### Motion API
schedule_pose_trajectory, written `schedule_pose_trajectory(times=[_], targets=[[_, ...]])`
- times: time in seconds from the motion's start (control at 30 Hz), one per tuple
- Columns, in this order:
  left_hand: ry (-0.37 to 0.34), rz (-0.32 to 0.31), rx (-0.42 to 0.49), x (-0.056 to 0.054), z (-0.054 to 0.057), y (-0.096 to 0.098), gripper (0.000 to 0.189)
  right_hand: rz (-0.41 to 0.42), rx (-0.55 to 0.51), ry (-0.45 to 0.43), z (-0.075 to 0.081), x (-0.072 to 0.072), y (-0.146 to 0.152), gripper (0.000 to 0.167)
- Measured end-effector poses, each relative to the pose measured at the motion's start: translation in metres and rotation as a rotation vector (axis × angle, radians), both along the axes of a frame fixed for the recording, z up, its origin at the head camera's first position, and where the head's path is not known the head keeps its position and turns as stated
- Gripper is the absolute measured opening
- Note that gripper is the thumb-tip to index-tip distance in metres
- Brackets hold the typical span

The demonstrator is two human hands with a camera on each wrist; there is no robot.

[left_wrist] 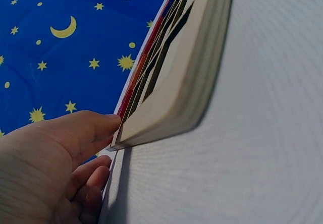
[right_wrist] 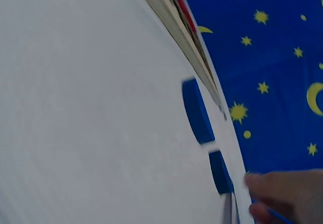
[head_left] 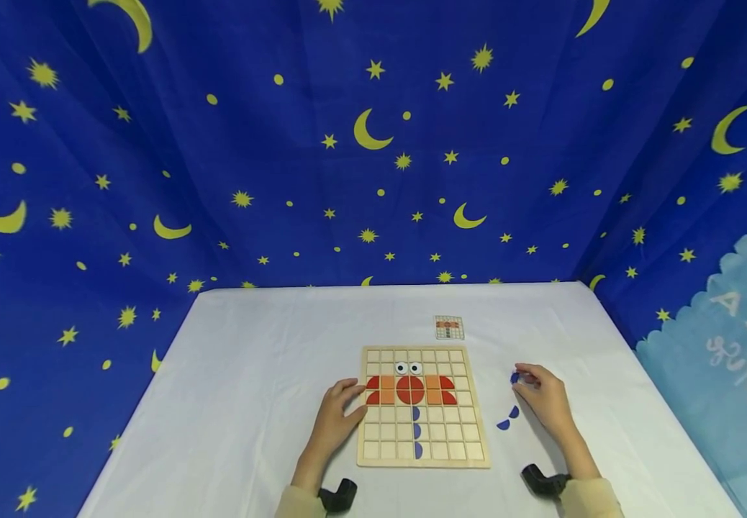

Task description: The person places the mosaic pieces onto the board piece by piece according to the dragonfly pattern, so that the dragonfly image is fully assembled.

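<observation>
My left hand point(head_left: 334, 419) rests at the left edge of a wooden grid board point(head_left: 456, 433), its fingertips and thumb touching the rim with relaxed fingers. On the board, red rounded pieces point(head_left: 410, 391) and orange squares point(head_left: 434, 389) form a row below two round eye pieces point(head_left: 401, 367). Three blue half-circle pieces point(head_left: 416, 431) run down a column beneath. To the right of the board, my right hand point(head_left: 545, 400) pinches a blue piece point(head_left: 514, 377) between thumb and fingertips, partly hidden by them. Two loose blue half-circles point(head_left: 504, 425) lie on the table near it.
A small pattern card point(head_left: 449, 328) showing a similar figure lies behind the board. White cloth covers the table point(head_left: 270, 345). Blue star-and-moon fabric point(head_left: 322, 173) hangs behind and at the sides. Each wrist wears a black camera point(head_left: 338, 496).
</observation>
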State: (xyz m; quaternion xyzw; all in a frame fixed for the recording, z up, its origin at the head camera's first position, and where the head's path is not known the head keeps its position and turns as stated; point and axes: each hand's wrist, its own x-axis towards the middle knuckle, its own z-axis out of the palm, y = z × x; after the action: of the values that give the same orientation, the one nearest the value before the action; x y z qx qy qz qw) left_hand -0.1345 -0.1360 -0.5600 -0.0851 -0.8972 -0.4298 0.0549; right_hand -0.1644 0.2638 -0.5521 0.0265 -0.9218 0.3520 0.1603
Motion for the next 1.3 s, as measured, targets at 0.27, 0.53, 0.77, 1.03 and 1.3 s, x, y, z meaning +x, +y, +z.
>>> schedule_pose_trajectory(times=[0.27, 0.53, 0.77, 1.03, 1.3], targets=[[0.008, -0.002, -0.002, -0.001, -0.002, -0.001, 0.034, 0.101, -0.086, 0.096, 0.011, 0.007, -0.033, 0.034], [0.002, -0.004, -0.003, 0.0, -0.002, -0.001, 0.035, 0.229, -0.119, 0.08, 0.026, 0.014, -0.08, 0.035], [-0.002, -0.003, -0.001, 0.001, -0.001, -0.001, 0.035, 0.339, -0.162, 0.032, 0.03, 0.02, -0.114, 0.036], [-0.011, 0.0, -0.008, 0.0, 0.001, 0.0, 0.035, 0.475, -0.194, -0.054, 0.027, 0.027, -0.144, 0.034], [0.0, -0.007, -0.015, -0.001, -0.001, 0.0, 0.035, 0.483, -0.15, -0.096, 0.019, 0.032, -0.161, 0.033]])
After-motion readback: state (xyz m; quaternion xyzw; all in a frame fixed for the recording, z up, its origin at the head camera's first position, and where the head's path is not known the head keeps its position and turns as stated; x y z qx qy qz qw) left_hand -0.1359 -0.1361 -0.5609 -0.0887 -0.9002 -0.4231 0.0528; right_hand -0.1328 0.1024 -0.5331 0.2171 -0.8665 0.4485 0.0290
